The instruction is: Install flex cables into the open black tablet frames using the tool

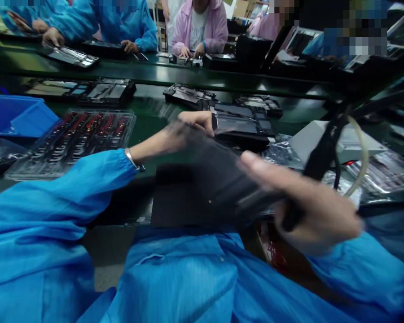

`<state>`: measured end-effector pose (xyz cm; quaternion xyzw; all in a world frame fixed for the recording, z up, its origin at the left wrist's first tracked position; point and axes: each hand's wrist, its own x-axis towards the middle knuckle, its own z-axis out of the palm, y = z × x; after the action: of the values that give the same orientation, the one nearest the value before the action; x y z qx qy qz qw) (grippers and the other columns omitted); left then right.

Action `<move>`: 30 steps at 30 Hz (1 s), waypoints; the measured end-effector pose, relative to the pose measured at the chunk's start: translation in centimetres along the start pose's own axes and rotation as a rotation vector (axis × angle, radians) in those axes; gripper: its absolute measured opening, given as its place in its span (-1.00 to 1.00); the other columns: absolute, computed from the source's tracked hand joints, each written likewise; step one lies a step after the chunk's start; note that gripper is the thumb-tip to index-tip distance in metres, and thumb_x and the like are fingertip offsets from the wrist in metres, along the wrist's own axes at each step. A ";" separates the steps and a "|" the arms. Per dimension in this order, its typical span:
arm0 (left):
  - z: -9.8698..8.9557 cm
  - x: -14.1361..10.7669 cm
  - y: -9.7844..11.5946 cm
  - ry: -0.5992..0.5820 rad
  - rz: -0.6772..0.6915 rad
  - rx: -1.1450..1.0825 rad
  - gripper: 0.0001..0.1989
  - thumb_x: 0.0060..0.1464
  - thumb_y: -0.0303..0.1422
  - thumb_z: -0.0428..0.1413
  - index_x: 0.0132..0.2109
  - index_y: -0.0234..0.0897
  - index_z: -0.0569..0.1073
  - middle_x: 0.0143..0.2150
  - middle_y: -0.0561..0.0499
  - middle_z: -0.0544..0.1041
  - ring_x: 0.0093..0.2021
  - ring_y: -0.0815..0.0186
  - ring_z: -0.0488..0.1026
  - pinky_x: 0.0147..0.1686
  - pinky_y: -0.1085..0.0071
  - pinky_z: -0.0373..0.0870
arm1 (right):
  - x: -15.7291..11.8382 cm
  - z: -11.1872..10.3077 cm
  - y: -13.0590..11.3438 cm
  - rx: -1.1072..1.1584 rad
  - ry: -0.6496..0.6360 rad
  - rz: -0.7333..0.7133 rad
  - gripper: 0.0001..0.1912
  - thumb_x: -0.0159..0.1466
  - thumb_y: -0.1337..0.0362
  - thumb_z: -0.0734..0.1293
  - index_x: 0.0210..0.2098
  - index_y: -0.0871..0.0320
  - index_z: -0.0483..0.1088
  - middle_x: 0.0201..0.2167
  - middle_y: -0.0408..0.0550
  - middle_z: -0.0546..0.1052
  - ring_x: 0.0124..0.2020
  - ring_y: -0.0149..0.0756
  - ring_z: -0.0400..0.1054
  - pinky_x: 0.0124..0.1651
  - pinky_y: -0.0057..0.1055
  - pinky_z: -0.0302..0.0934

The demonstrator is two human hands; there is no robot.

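Observation:
My right hand [318, 204], smeared by motion, is closed on a flat dark panel [222, 175], its thumb along the upper edge. The panel is tilted and blurred, so its exact kind is unclear. Farther forward, my left hand [195, 122] has its fingers curled at the left edge of a flat black-framed panel assembly [240, 119] with a grey inner surface, lying on top of a stack; it appears to grip that edge. Under the dark panel lies a black mat or board [175, 202] at the near edge of the bench.
A clear tray [70, 143] of small red and black parts lies left, beside a blue bin [18, 115]. More panel assemblies [106, 92] line the green bench. A black stand [326, 139] with a pale tube rises at right, near a white box [343, 134]. Co-workers sit opposite.

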<state>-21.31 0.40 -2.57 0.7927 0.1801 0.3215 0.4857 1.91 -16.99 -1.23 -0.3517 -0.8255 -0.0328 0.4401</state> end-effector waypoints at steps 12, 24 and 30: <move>-4.9 -10.9 -3.6 -0.082 -0.427 0.930 -0.49 0.34 -0.02 -0.12 0.05 -0.26 0.54 0.01 -0.17 0.56 0.02 0.04 0.51 0.08 0.13 0.38 | -6.4 3.7 0.6 -0.269 -0.327 -0.340 -0.64 0.41 0.48 0.20 0.13 0.33 0.46 0.18 0.21 0.51 0.28 0.00 0.37 0.27 -0.04 0.36; 4.1 -15.0 0.7 0.298 -0.693 0.027 -0.08 0.13 0.00 0.17 0.45 -0.12 -0.11 0.30 -0.23 0.38 0.24 -0.06 0.41 0.18 -0.06 0.42 | -8.6 6.5 1.4 -0.192 -0.213 -0.373 -0.63 0.42 0.45 0.21 0.16 0.23 0.45 0.20 0.14 0.51 0.32 -0.03 0.32 0.31 0.02 0.31; 4.3 -13.4 5.7 0.622 -0.558 -0.122 0.09 -0.10 -0.21 0.35 0.46 0.20 -0.08 0.21 -0.03 0.52 0.03 -0.02 0.57 -0.13 0.16 0.62 | -7.7 4.4 2.5 -0.067 -0.074 -0.449 -0.73 0.32 0.28 0.42 0.00 0.20 0.49 0.04 0.06 0.62 0.30 -0.12 0.34 0.36 -0.05 0.28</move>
<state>-28.31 -13.03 -3.39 0.5485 0.5067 0.4115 0.5225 3.12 -17.75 -10.30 -0.1746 -0.8972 -0.1442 0.3792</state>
